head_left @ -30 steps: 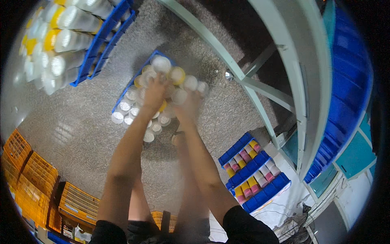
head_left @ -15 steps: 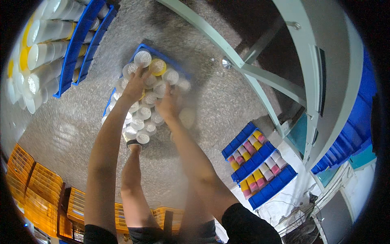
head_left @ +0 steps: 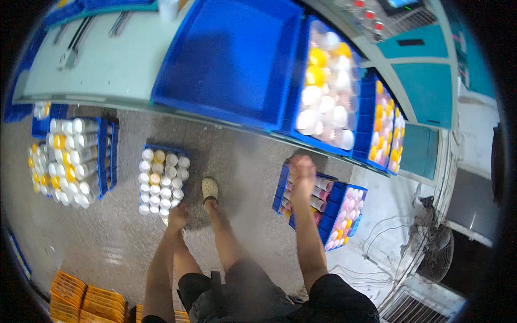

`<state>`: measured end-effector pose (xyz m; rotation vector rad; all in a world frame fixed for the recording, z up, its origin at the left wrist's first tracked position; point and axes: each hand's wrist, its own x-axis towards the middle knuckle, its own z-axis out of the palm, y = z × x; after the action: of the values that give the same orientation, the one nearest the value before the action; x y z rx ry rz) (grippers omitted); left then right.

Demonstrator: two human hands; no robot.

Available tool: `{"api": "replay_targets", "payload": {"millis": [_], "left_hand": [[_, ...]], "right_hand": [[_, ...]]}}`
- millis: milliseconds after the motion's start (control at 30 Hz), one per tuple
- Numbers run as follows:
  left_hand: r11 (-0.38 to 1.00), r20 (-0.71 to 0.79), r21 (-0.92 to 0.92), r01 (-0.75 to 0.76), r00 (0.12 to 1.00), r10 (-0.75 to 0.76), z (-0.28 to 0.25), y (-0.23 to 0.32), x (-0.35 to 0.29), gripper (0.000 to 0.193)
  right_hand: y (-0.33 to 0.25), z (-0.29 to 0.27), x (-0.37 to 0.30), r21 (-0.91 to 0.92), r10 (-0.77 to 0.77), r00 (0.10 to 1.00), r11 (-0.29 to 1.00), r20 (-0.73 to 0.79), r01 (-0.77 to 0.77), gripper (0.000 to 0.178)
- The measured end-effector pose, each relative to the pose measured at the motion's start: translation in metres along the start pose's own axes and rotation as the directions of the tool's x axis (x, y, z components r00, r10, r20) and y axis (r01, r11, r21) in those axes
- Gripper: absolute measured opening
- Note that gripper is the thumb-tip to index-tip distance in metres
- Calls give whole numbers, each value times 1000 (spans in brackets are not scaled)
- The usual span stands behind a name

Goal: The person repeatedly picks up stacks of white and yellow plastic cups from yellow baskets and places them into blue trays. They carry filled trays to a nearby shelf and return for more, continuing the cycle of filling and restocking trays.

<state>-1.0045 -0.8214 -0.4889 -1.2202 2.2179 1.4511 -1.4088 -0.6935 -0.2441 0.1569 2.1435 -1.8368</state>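
Note:
My left hand (head_left: 177,214) hangs low at the near right corner of a blue crate of white and yellow cups (head_left: 161,178) on the floor. It is smeared by motion, and I cannot tell whether it touches a cup. My right hand (head_left: 302,167) is out to the right, just below the front edge of the worktable. From my view it overlaps a stack of blue crates with pink, white and yellow cups (head_left: 321,195). Blur hides its fingers too; nothing plainly shows in it.
On the pale worktable (head_left: 102,51) lies an empty blue crate (head_left: 231,59), beside a crate of white and yellow cups (head_left: 326,97). Stacked cups in blue crates (head_left: 70,156) stand at left. Orange baskets (head_left: 89,299) sit at lower left. A fan (head_left: 436,250) is at right.
Both hands have left the cups in the floor crate: the right swung out to the right, the left dropped near the crate's corner. My view has shifted, bringing in the worktable and its crates.

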Motion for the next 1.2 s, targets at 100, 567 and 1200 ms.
{"api": "replay_targets", "payload": {"millis": [100, 567, 1200], "left_hand": [[984, 73, 172, 54, 995, -67, 13, 40, -9, 32], [819, -277, -383, -427, 899, 339, -94, 412, 32, 47], [976, 320, 205, 72, 938, -136, 142, 124, -48, 39]], "right_hand": [[-74, -29, 56, 587, 187, 981, 788, 59, -185, 85], [-85, -89, -91, 646, 460, 881, 639, 113, -417, 50], [299, -241, -362, 679, 797, 603, 456, -25, -575, 40]]}}
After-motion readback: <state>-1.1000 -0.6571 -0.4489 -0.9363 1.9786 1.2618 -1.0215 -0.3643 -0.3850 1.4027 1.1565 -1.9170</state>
